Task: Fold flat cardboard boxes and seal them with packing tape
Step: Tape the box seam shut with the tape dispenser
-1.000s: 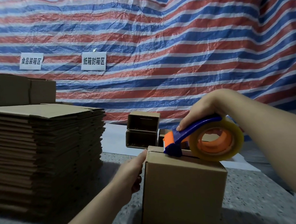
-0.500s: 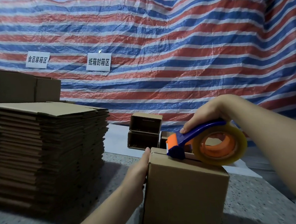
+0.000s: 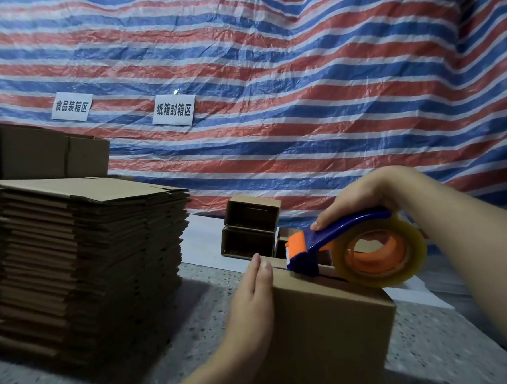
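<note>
A folded brown cardboard box (image 3: 329, 332) stands on the speckled table in front of me, its top flaps closed. My right hand (image 3: 362, 198) grips the blue handle of a tape dispenser (image 3: 338, 246) that carries a roll of clear tape (image 3: 379, 255) on an orange hub. The dispenser's orange and blue head rests on the far end of the box's top seam. My left hand (image 3: 252, 292) lies flat against the box's left side, fingers straight and pointing up to the top edge.
A tall stack of flat cardboard blanks (image 3: 81, 267) fills the left of the table. Two small open boxes (image 3: 251, 227) are stacked behind the box on a white sheet. More boxes (image 3: 42, 151) stand at the far left. A striped tarp with two paper signs hangs behind.
My left hand has straightened from a loose hold at the box's corner to a flat press on its left side. The dispenser stays on the seam's far end.
</note>
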Available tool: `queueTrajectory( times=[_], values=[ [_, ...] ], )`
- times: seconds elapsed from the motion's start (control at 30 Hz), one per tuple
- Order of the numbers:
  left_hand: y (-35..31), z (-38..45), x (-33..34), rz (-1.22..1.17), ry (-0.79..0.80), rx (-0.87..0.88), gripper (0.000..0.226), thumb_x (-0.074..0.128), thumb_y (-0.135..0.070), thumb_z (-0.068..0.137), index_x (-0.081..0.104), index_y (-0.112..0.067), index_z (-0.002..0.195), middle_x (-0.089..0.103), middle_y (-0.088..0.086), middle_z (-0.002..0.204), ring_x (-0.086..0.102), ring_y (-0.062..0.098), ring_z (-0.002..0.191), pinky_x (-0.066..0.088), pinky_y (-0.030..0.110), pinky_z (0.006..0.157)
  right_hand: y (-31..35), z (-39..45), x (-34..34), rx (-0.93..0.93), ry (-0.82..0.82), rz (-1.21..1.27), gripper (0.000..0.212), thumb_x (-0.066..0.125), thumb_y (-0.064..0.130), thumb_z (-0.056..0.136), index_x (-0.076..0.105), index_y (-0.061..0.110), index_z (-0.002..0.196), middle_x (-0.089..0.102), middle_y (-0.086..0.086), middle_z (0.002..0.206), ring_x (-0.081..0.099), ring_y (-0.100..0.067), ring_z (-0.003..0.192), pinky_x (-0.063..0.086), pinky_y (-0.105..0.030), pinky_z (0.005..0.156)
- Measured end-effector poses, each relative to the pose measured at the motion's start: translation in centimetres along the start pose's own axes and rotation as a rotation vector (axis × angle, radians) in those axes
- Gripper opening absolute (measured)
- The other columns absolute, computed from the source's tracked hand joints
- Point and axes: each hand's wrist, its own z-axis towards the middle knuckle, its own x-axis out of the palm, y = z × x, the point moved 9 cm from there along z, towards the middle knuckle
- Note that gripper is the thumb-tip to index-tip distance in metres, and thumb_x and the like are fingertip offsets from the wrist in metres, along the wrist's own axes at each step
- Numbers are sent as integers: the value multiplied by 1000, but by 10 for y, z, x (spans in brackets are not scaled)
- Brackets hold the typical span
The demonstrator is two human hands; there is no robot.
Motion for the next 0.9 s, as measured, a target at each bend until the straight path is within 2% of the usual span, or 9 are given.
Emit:
queueTrajectory(
  times=[0.13,0.2,0.23,0.3,0.33,0.4,0.47,0.67,0.9],
  values=[
    [2,-11,-4,50,-3,101,85,37,-73,76,30,-35,151,37,-14,153,31,-3,130,25,22,108,0,1,2,0,19,9,74,76,67,66,67,16,118,78,-7,97,72,-15,75,56,-27,68],
    [6,-14,-4,108,-3,86,93,32,-82,70,38,-34,149,46,-10,147,39,3,132,31,31,113,1,2,1,-5,19,13,71,75,66,70,67,16,119,77,-8,102,71,-16,78,55,-28,72],
    [9,-15,-5,149,-5,66,93,28,-85,66,47,-35,141,54,-10,138,47,5,126,40,34,108,1,2,1,-7,16,17,69,74,66,73,67,16,119,77,-8,103,71,-17,79,55,-29,73],
    [8,-16,-7,217,-34,40,81,21,-86,62,58,-40,117,61,-16,116,53,-2,109,46,24,90,2,3,1,-12,13,20,65,74,65,76,67,16,119,77,-9,105,71,-18,80,54,-30,76],
    [1,-16,-9,257,-51,72,80,20,-85,64,57,-41,119,58,-18,122,51,-2,113,45,24,93,2,3,1,-13,15,19,65,74,64,76,67,16,119,77,-9,107,71,-18,81,54,-30,78],
    [-22,-12,-7,401,-48,249,88,19,-82,72,33,-40,148,32,-23,150,31,0,138,28,28,114,1,2,2,-13,22,24,65,74,64,76,67,16,119,76,-10,110,71,-19,82,53,-31,80],
    [-44,-10,4,604,20,433,81,23,-76,81,17,-40,154,17,-29,152,15,-7,141,18,23,116,1,1,2,-12,19,31,66,75,65,75,67,16,118,76,-9,109,71,-18,82,53,-30,81],
    [-52,-5,11,920,98,586,53,40,-59,96,48,-34,141,51,-17,142,36,-1,135,28,17,105,3,0,0,15,5,-23,62,73,66,77,71,15,112,78,-5,93,72,-15,73,57,-26,68],
    [-53,-4,12,970,62,631,58,37,-62,96,47,-30,144,49,-16,145,38,0,135,29,20,109,-20,-8,-13,79,-12,-52,74,72,72,72,70,9,112,76,-9,87,72,-20,70,57,-29,63]
  ],
)
